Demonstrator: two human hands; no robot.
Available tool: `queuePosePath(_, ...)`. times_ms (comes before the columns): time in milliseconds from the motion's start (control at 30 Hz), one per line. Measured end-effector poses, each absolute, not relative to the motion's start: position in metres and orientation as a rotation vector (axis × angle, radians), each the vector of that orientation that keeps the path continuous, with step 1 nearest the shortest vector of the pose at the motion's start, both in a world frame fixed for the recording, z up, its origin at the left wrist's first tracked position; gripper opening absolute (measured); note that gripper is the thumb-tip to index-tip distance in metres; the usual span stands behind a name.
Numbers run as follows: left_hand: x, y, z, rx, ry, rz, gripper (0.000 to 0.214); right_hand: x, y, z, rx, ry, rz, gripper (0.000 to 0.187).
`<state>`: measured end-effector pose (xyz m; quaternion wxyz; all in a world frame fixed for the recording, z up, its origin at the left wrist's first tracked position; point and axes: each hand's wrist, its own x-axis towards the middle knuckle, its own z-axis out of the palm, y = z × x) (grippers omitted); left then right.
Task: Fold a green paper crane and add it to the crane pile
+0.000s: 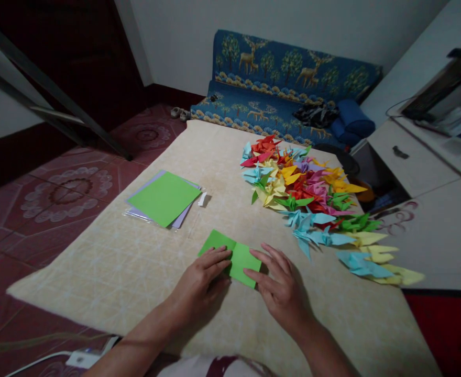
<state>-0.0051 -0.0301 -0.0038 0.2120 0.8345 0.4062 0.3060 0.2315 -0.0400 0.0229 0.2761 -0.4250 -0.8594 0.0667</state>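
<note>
A green sheet of origami paper point(241, 257) lies on the table in front of me, folded into a rectangle with a crease across its middle. My left hand point(207, 272) holds its left part, fingers together on top and thumb by the near edge. Over the right end, my right hand point(280, 283) has its fingers spread, with the fingertips touching the paper. Whether its thumb reaches under the sheet is hidden. Beyond my left hand sits a stack of square paper, a green sheet point(165, 198) on top of purple sheets point(183, 217) and a clear wrapper.
Many folded paper cranes point(301, 183) in several colours cover the table's right side. A small white scrap point(202, 199) lies beside the paper stack. A blue patterned sofa point(254, 104) stands behind the table point(108, 262), a cabinet point(423, 167) to the right, a metal ladder point(57, 84) at left.
</note>
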Motion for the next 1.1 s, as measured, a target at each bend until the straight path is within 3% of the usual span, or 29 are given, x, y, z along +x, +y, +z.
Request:
queuePosePath(167, -0.002, -0.034, -0.007, 2.248, 1.132, 1.043, 0.017, 0.228, -0.031, 0.019, -1.056, -2.292, 0.330, 0.030)
queuePosePath(467, 0.007, -0.035, 0.002, 2.136, 1.364, 0.993, 0.008, 0.221, -0.011, 0.019, -1.303, -2.161, 0.700, 0.008)
queuePosePath(667, 0.009, -0.033, 0.005, 2.096, 1.474, 0.952, 0.011, 0.207, -0.001, 0.020, -1.679, -2.002, 0.697, 0.006)
queuePosePath(1100, 0.014, -0.028, 0.013, 2.002, 1.589, 0.883, 0.012, 0.192, 0.004, 0.036, -1.848, -2.013, 0.571, 0.010)
